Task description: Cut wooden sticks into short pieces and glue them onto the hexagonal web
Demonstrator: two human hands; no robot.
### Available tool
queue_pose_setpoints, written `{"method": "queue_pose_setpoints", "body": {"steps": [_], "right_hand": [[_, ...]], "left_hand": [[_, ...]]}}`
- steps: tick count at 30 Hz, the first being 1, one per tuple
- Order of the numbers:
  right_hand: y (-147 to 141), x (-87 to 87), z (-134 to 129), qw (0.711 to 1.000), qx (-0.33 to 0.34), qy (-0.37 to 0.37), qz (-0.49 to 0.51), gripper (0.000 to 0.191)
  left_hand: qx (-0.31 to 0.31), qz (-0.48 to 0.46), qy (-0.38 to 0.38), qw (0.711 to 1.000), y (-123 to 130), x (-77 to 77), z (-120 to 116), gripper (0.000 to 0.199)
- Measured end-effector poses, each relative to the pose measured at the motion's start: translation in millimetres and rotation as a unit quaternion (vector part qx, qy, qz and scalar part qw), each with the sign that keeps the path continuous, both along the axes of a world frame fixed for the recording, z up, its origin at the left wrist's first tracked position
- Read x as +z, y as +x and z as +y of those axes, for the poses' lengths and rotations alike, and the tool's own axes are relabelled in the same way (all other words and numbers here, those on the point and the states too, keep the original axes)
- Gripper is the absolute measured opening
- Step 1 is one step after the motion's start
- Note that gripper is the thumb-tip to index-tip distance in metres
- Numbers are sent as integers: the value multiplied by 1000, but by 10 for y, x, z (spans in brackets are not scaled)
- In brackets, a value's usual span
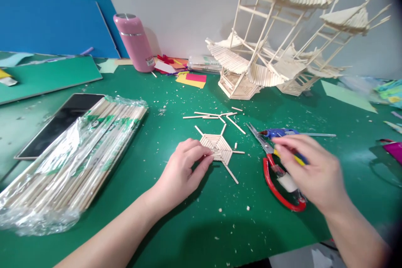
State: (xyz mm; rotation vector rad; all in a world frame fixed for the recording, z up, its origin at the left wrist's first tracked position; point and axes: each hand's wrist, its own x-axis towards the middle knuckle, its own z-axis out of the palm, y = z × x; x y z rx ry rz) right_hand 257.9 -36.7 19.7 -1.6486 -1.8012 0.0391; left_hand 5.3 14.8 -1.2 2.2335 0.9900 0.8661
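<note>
My left hand (185, 167) pinches the left lower edge of a small hexagonal stick frame (224, 146) with thumb and forefinger. The frame lies flat on the table, made of concentric rows of thin wooden sticks, with several longer sticks poking out from its corners. My right hand (309, 171) is slightly blurred above a blue hot glue gun (279, 133) and red-handled scissors (269, 176). Its thumb and forefinger are a little apart, with the gun's yellow and blue handle showing between them. Whether they touch the gun is unclear.
Loose sticks (210, 115) lie behind the frame. A plastic-wrapped stick bundle (84, 150) overlaps a dark tablet (63, 123) at left. A pink flask (134, 44) and a stick-built pavilion model (266, 67) stand at the back. Scraps dot the green table (188, 234).
</note>
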Motion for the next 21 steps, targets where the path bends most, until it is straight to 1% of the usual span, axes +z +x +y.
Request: {"method": "queue_pose_setpoints", "body": {"steps": [2,4,6,9,12,15,18,21], "right_hand": [[-318,62,42,993,120,2,-8,19],[-555,69,100,980,198,-16,-20,20],[-694,34,157,972,229,-21,-41,18],[-755,-36,206,972,228,-21,-52,17],[-726,-80,213,973,226,-27,-38,15],[-672,-110,208,975,219,-43,-16,13],[-627,-142,206,978,199,-70,0,11],[-608,-166,207,976,191,-106,3,12]], "left_hand": [[-11,16,15,1000,4,20,-12,11],[-17,27,29,999,8,34,-20,12],[-23,34,37,998,11,39,-24,13],[-31,40,40,998,14,32,-30,13],[-35,37,32,998,12,32,-36,11],[0,24,30,999,-1,43,-25,10],[38,23,29,999,-13,29,14,16],[39,32,14,999,-19,-19,53,19]]}}
